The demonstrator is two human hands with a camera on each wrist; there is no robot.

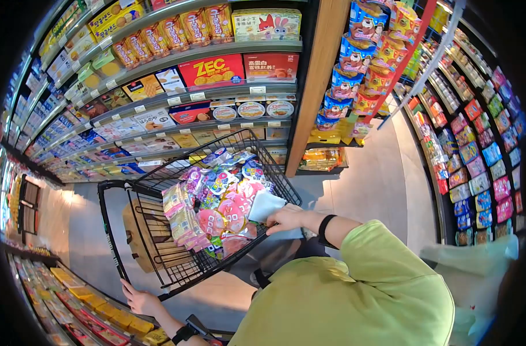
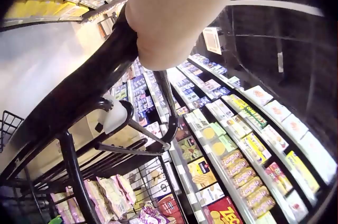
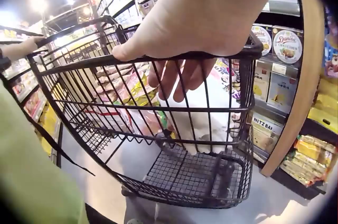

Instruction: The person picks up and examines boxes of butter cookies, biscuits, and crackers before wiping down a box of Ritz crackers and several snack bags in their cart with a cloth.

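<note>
A black wire shopping cart (image 1: pixel 106 230) stands in the aisle before the person. The left hand (image 1: pixel 139 301) grips the near corner of its handle; in the left wrist view the wrist hides most of the fingers. My right hand (image 1: pixel 285 218) holds the side rim near the far end, thumb along the top and fingers hanging over inside, as the right wrist view (image 3: pixel 182 79) shows. Beside those fingers, within the basket, is a whitish sheet or bag (image 1: pixel 265 205). Pink round-printed snack bags (image 1: pixel 234 212) and a row of pale pink packets (image 1: pixel 182 216) fill the basket.
Shelves of boxed biscuits (image 1: pixel 211 70) run along the far side, ending at a wooden post (image 1: pixel 315 81) with hanging snack bags (image 1: pixel 355 52). More shelves (image 1: pixel 476 155) line the right. Yellow packs (image 1: pixel 99 303) sit at lower left. A brown box (image 1: pixel 137 236) shows under the cart.
</note>
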